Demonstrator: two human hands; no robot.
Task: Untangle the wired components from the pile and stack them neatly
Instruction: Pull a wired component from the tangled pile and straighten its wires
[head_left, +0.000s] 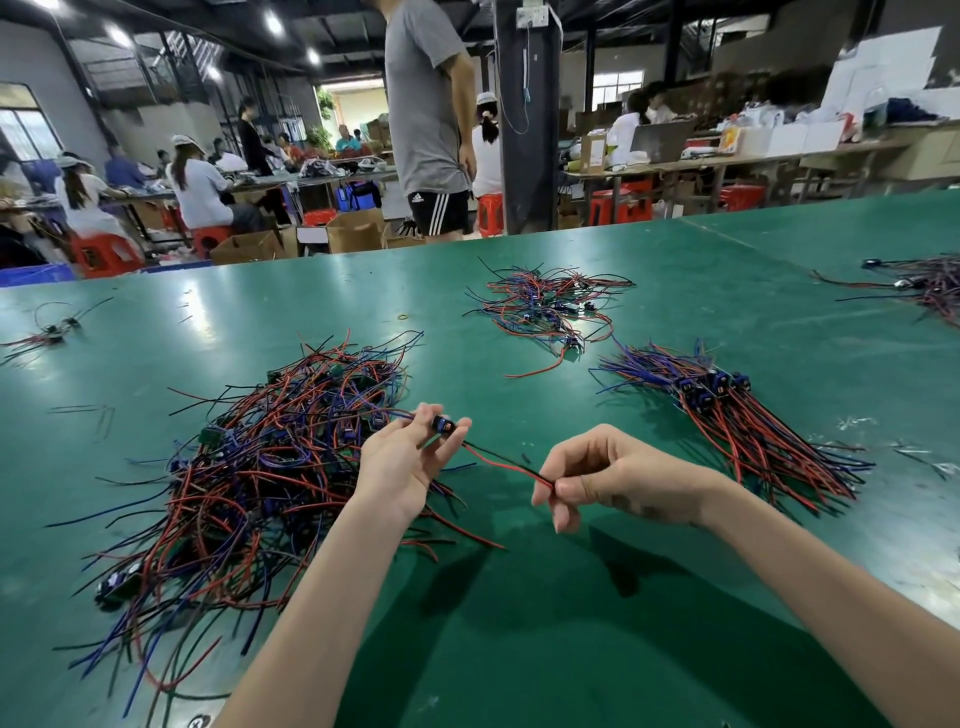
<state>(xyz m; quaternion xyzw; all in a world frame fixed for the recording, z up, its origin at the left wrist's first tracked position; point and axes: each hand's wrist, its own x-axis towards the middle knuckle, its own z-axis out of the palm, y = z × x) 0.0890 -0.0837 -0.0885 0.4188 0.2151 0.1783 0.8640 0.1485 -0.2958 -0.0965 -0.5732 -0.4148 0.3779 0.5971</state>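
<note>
A big tangled pile (249, 467) of red, black and blue wired components lies on the green table at the left. My left hand (402, 462) pinches the small black and blue body of one wired component (444, 423) above the pile's right edge. Its red and black wires (501, 462) stretch to the right, where my right hand (613, 475) pinches their ends between thumb and forefinger. An aligned stack (737, 415) of sorted components lies to the right, with the bodies at the far end and the wires fanned toward me.
A smaller tangle (550, 306) sits further back at centre. More wired parts lie at the far right (930, 286) and far left (47, 335). A person in a grey shirt (431, 119) stands past the table's far edge (363, 252).
</note>
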